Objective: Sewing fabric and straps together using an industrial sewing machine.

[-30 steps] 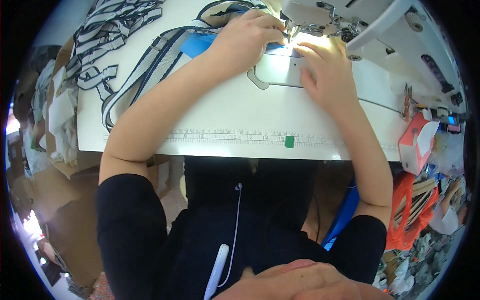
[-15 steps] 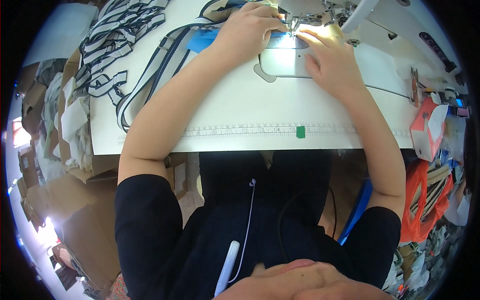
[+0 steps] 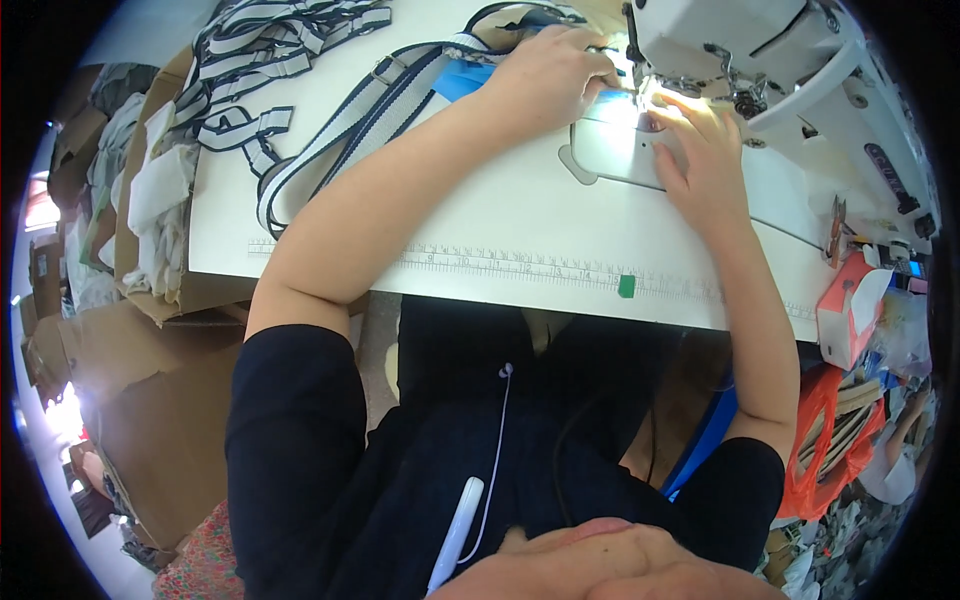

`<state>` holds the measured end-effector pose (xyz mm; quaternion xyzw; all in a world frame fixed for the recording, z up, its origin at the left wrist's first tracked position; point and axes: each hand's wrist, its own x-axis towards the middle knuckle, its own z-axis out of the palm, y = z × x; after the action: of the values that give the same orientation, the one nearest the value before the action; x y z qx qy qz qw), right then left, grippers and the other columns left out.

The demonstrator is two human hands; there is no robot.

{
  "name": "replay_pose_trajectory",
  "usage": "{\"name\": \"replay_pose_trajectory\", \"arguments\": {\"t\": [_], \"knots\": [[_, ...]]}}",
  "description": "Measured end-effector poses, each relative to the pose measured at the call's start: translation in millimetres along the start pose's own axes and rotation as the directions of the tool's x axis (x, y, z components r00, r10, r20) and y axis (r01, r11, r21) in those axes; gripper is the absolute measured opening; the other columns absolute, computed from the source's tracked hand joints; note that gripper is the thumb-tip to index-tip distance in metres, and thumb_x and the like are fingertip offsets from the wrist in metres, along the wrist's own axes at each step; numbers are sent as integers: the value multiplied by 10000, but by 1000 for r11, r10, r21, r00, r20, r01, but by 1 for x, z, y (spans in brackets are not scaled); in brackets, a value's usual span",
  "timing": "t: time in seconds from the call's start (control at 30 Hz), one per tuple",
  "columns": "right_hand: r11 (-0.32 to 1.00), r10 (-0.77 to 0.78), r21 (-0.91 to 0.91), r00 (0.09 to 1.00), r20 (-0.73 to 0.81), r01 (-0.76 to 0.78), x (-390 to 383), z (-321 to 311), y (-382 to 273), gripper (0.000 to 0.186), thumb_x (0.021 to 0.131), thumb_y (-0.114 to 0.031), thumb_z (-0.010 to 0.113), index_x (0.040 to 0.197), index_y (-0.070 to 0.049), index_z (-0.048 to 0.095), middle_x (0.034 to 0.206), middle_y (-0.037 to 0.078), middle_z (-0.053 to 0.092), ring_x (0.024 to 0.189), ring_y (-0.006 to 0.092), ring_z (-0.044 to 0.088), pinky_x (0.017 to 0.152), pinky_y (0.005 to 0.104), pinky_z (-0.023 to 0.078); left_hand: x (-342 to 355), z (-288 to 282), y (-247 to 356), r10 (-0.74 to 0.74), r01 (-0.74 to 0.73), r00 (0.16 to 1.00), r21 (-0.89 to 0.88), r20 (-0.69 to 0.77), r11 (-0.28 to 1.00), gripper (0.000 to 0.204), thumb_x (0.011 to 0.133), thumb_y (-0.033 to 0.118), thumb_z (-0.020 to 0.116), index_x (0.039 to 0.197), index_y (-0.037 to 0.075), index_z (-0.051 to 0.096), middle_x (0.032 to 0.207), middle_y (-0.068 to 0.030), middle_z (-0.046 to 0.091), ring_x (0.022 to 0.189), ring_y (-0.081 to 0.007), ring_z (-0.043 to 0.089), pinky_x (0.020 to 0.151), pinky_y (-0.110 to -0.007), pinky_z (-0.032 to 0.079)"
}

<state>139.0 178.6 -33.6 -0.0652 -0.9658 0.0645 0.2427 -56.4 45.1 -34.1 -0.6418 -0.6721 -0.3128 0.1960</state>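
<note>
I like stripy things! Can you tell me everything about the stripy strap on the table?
The striped strap is a flat woven band, white with dark navy stripes, and looks like webbing. It lies slack on the white table, running diagonally from a loop near the ruler edge up towards the left hand. A metal buckle sits on it. The left forearm crosses beside it; more striped straps lie piled further left.

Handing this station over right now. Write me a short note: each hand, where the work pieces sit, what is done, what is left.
Left hand: resting on the blue piece and striped strap, fingers pressed down by the needle area.
Right hand: flat on the metal plate under the sewing machine, fingertips at the lit spot.
Done: a heap of striped straps lies at the table's far left; whether they are stitched cannot be told.
Left: the piece under the needle is in work; the seam itself is hidden by the hands.
</note>
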Motion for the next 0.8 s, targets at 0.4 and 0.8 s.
{"name": "replay_pose_trajectory", "arguments": {"t": [0.4, 0.8], "knots": [[998, 50, 22, 998, 49, -51, -2, -6, 3, 290, 823, -142, 632, 1113, -148, 646, 1289, 40, 577, 1121, 246, 574, 889, 431, 382, 22, -112, -41, -633, 372, 683, 572, 365, 731, 832, 624, 397, 853, 1304, 96, 480, 1118, -130, 664, 1052, -325, 633, 875, -417, 520], [999, -46, -22, 999, -10, 46, -12, -10, 14, 214, 817, -71, 605, 1027, -81, 645, 1136, 104, 617, 1093, 312, 554, 978, 465, 370, 185, -97, -79, -408, 395, 910, -145, -71, 907, 1073, 597, 533, 853, 1449, 76, 389, 1392, -230, 471, 1304, -316, 470, 1042, -400, 447]]}}
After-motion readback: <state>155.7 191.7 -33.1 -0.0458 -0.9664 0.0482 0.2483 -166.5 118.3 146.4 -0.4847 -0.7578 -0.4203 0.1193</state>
